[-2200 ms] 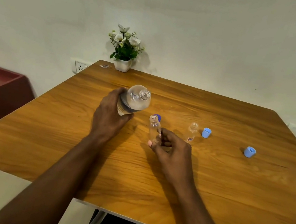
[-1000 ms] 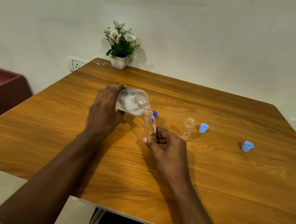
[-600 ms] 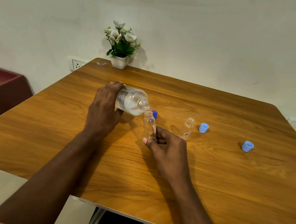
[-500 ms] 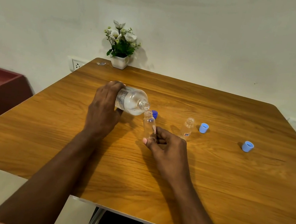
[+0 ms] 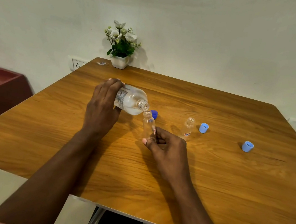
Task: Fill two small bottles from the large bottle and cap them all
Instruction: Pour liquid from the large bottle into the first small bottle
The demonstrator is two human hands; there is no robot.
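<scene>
Large bottle: tilting over near table middle, left hand gripping its body, mouth just over small bottle mouth. Right hand gripping small bottle low, upright. Second small bottle standing uncapped just beside, light cap next to it; second cap lying toward right edge; dark cap peeking from behind small bottle.

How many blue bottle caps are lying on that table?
3. A darker blue cap sits partly hidden behind the held small bottle; one light blue cap beside the standing small bottle; a second light blue cap farther right.
</scene>
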